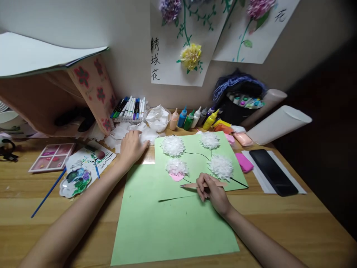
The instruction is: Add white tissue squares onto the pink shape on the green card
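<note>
While the right hand [210,191] closes its fingers around one wooden pencil [190,185], the left hand [134,147] lies palm down, loosely spread and gripping nothing, on white paper scraps [121,131]. The pencil's dark tip points left from the right hand, over the smaller of two light-green sheets; this green card [195,160] lies on the larger green sheet [173,230], which spreads below both hands. Just beyond the right hand, four white paper blossoms [221,167] sit on the card, one with a pink patch [176,178] beneath it. Beyond the left hand stands one clear bowl [158,118] of white paper, with at least seven squeeze bottles [189,121] to its right. Left of the left hand lie two blue brushes [48,191] and one flower-shaped palette [75,182]; right of the right hand, one black phone [273,172]. Wood-grained tabletop [301,230] surrounds everything; beyond the hands, two flower posters [173,74] hang on a pale wall [128,29].
</note>
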Available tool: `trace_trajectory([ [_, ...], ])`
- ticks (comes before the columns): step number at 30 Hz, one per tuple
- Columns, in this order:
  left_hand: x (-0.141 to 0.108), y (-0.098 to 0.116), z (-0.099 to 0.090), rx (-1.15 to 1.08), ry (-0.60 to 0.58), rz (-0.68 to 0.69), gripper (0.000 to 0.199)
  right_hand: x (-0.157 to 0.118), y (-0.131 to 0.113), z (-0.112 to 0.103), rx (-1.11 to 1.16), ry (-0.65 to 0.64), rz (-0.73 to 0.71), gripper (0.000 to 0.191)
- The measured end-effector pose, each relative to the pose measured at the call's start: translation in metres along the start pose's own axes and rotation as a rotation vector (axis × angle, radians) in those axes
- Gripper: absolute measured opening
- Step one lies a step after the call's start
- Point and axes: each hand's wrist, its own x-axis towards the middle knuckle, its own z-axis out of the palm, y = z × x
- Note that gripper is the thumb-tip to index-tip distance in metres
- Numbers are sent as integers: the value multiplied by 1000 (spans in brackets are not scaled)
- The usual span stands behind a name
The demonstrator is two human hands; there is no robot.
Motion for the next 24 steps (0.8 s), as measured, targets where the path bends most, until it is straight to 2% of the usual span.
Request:
trace_trajectory([
  [4, 7, 4, 2, -10, -72, -69, 28, 1, -1, 2, 12, 21, -44, 48],
  [8, 10, -6, -4, -102, -12, -143, 32, 2, 0, 1, 42, 8, -52, 48],
  [12, 7, -5, -30, -299, 163, -95, 30, 2, 0, 2, 6, 13, -88, 48],
  [14, -1, 8, -48, -465, 173, -26, 28, 2, 0, 2, -5, 21, -98, 47],
  [15, -8, 16, -56, -568, 123, 8, 28, 2, 0, 2, -9, 28, -102, 48],
  [16, -16, 26, -63, -676, 15, 47, 28, 1, -1, 2, -11, 35, -107, 48],
  [18, -35, 46, -69, -864, -263, 146, 24, 0, -1, 2, -15, 49, -118, 48],
  [21, -63, 70, -59, -1068, -682, 389, 15, -2, 0, 1, -19, 73, -144, 48],
  [22, -70, 75, -52, -1086, -743, 417, 14, -3, 0, 1, -18, 92, -158, 47],
  [24, -80, 82, -37, -1084, -740, 412, 12, -5, 3, 1, -19, 154, -207, 46],
])
